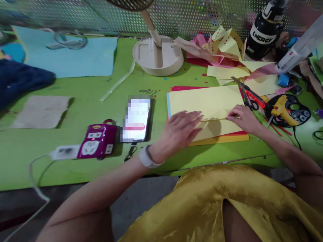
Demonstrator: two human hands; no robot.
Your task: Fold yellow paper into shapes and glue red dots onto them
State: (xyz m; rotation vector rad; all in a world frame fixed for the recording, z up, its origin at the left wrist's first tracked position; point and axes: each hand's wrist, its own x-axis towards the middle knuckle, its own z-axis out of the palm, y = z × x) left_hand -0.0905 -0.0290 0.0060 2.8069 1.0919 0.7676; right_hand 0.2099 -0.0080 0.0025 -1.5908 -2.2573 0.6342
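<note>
A pale yellow sheet of paper (207, 99) tops a stack of coloured sheets, with red, blue and orange edges showing beneath. Its near part has a raised edge or fold running across, with a shadow below. My left hand (183, 127) lies flat over the left part of this paper, fingers stretched out. At the right end of the raised edge, my right hand (242, 117) pinches the paper between thumb and fingertips. Just right of that hand lie a red utility knife (253, 95) and black-handled scissors (252, 103).
A yellow glue gun (282, 109) rests on a black stand at the right. Paper scraps (222, 47) and a black bottle (264, 32) stand behind. Toward the left are a phone (137, 119), a purple power socket (97, 141) and a fan base (158, 55).
</note>
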